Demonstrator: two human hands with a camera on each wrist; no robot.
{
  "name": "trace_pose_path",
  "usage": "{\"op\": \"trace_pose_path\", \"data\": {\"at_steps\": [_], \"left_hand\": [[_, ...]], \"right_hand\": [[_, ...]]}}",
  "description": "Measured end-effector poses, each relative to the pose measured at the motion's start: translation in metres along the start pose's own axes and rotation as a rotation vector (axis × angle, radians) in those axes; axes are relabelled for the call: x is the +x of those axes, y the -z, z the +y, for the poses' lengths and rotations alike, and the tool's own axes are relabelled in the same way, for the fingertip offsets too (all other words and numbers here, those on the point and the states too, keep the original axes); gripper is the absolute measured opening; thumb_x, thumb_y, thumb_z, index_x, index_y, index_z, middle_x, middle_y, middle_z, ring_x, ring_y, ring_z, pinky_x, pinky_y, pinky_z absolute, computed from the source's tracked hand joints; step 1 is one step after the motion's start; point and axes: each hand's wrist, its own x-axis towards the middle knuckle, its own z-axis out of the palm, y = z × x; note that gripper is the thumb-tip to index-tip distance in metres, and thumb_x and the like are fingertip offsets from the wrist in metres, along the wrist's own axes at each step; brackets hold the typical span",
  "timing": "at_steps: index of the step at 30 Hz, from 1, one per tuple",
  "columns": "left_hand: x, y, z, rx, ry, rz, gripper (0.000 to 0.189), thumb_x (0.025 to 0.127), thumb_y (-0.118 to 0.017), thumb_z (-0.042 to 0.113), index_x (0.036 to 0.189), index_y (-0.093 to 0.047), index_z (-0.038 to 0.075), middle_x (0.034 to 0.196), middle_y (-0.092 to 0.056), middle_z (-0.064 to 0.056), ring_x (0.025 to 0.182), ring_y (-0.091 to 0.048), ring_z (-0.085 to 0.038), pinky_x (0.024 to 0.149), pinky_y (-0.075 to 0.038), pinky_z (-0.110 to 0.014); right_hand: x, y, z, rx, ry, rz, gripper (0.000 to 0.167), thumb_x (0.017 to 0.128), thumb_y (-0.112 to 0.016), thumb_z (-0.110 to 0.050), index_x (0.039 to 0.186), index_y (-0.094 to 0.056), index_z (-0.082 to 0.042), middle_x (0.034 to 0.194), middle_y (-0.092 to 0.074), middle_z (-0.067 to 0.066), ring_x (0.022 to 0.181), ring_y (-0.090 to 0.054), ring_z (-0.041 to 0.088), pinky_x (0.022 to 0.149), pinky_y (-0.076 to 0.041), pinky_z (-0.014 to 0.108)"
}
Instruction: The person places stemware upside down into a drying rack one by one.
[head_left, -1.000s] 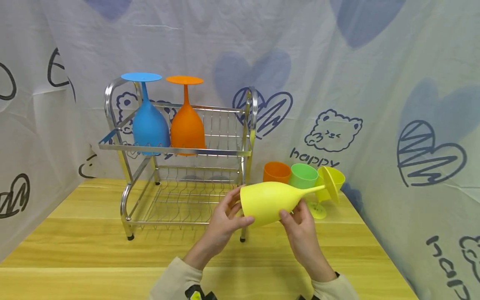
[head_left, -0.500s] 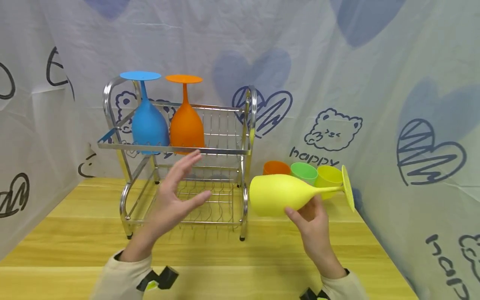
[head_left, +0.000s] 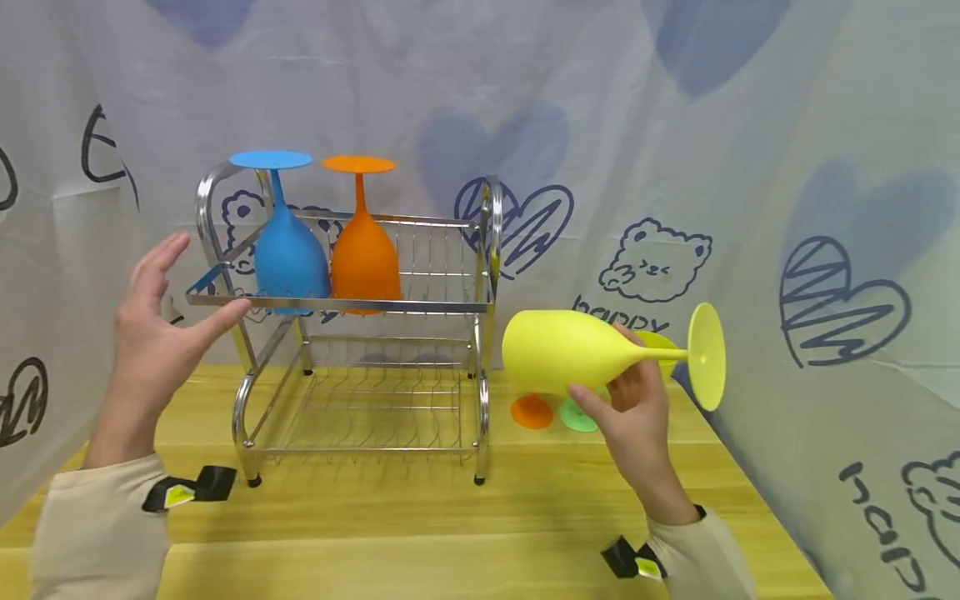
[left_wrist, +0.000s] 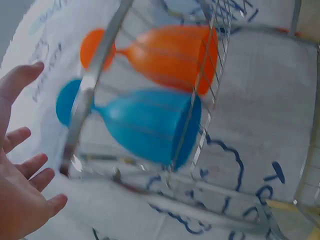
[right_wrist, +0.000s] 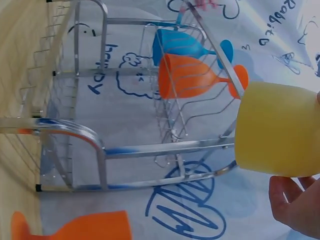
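My right hand (head_left: 633, 417) grips a yellow plastic goblet (head_left: 570, 350) near the bottom of its bowl. The goblet lies sideways in the air, its rim to the left and its round foot to the right. My left hand (head_left: 153, 342) is raised with spread fingers at the left end of the metal dish rack (head_left: 375, 306), holding nothing. On the rack's upper shelf a blue goblet (head_left: 291, 254) and an orange goblet (head_left: 365, 258) stand upside down, side by side. The left wrist view shows the left hand (left_wrist: 22, 165) apart from the blue goblet (left_wrist: 145, 125).
Behind the held goblet stand another orange goblet (head_left: 532, 412), a green goblet (head_left: 579, 415) and a second yellow goblet (head_left: 660, 343), partly hidden. The rack's lower shelf (head_left: 375, 408) has wire rows. A printed curtain (head_left: 525, 67) hangs behind the wooden table (head_left: 420, 525).
My left hand has let go of the yellow goblet and swung left to the rack's left end. My right hand has raised the goblet slightly and moved it right.
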Motion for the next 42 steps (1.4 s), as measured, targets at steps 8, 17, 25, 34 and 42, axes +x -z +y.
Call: {"op": "trace_pose_path", "data": {"at_steps": [8, 17, 25, 34, 42], "left_hand": [[0.009, 0.02, -0.034, -0.028, 0.15, -0.169, 0.088, 0.092, -0.065, 0.013, 0.157, -0.005, 0.018, 0.161, -0.005, -0.007, 0.146, -0.009, -0.022, 0.117, -0.01, -0.04], [0.03, 0.025, -0.048, -0.044, 0.201, -0.309, 0.093, 0.094, -0.063, 0.02, 0.156, 0.006, 0.017, 0.161, 0.001, -0.013, 0.145, -0.005, -0.033, 0.117, -0.007, -0.049], [0.042, 0.03, -0.054, -0.065, 0.287, -0.455, 0.092, 0.096, -0.062, 0.027, 0.155, 0.009, 0.025, 0.162, 0.003, -0.006, 0.144, -0.01, -0.037, 0.111, -0.015, -0.063], [0.043, 0.029, -0.064, -0.055, 0.265, -0.472, 0.082, 0.098, -0.058, 0.025, 0.156, -0.001, 0.029, 0.162, -0.008, -0.004, 0.116, -0.042, -0.011, 0.109, -0.033, -0.048], [0.039, 0.026, -0.065, -0.092, 0.244, -0.441, 0.079, 0.099, -0.057, 0.022, 0.157, -0.004, 0.027, 0.161, -0.009, -0.008, 0.111, -0.043, -0.002, 0.11, -0.032, -0.047]], "right_hand": [[0.029, -0.011, 0.002, -0.018, 0.053, 0.039, 0.066, 0.08, -0.062, 0.019, 0.139, -0.041, -0.003, 0.131, -0.052, 0.01, 0.118, -0.052, 0.026, 0.102, -0.042, 0.03], [0.07, -0.034, -0.004, -0.041, 0.087, 0.0, 0.066, 0.082, -0.066, 0.008, 0.142, -0.038, -0.003, 0.132, -0.053, 0.01, 0.116, -0.053, 0.027, 0.097, -0.045, 0.032], [0.105, -0.06, -0.011, -0.146, 0.211, -0.091, 0.064, 0.081, -0.07, 0.005, 0.138, -0.04, 0.003, 0.13, -0.055, 0.014, 0.111, -0.056, 0.025, 0.095, -0.048, 0.037], [0.133, -0.085, -0.011, -0.338, 0.198, -0.181, 0.061, 0.085, -0.073, -0.005, 0.138, -0.043, 0.001, 0.125, -0.056, 0.016, 0.106, -0.057, 0.023, 0.091, -0.051, 0.034], [0.15, -0.103, -0.013, -0.442, -0.018, -0.275, 0.067, 0.088, -0.073, -0.028, 0.145, -0.041, -0.016, 0.129, -0.054, 0.008, 0.108, -0.057, 0.02, 0.088, -0.052, 0.03]]}}
